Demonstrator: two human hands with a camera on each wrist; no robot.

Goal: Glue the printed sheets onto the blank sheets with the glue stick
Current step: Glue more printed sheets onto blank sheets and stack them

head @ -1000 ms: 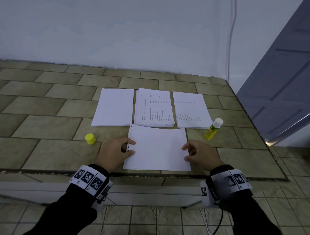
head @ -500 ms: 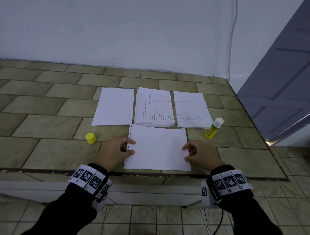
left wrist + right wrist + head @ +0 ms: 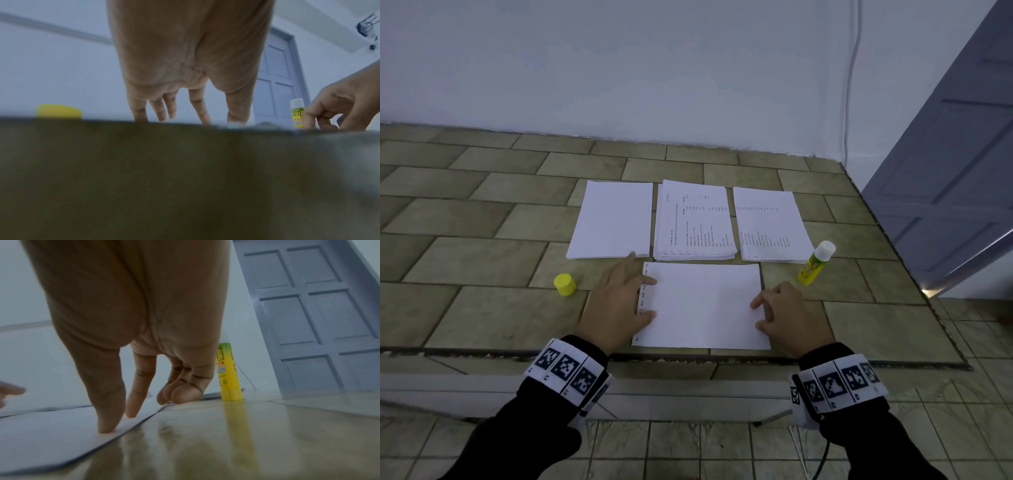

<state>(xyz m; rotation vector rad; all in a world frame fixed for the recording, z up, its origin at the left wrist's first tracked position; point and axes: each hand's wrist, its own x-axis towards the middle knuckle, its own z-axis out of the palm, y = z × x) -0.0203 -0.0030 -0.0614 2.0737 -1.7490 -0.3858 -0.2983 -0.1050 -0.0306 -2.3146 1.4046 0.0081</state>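
On the tiled worktop point(image 3: 465, 308), the left hand point(image 3: 616, 305) lies spread, fingers flat on the left edge of the white sheet point(image 3: 702, 305) near the front edge. The right hand point(image 3: 787, 315) presses thumb and forefinger on its right edge, other fingers loosely curled. The uncapped glue stick point(image 3: 815, 263) stands upright just beyond, toward the right edge.

Tiled surface point(image 3: 482, 253): olive-brown rectangular tiles laid in a brick pattern, dark edge strip along the near side. Wall point(image 3: 619, 68): plain white, at the far side. Cable point(image 3: 851, 78): thin, white, running down the wall at far right. Door point(image 3: 955, 178): grey-blue, panelled, at right. Floor point(image 3: 688, 452): pale square tiles, nearest, below the surface edge.
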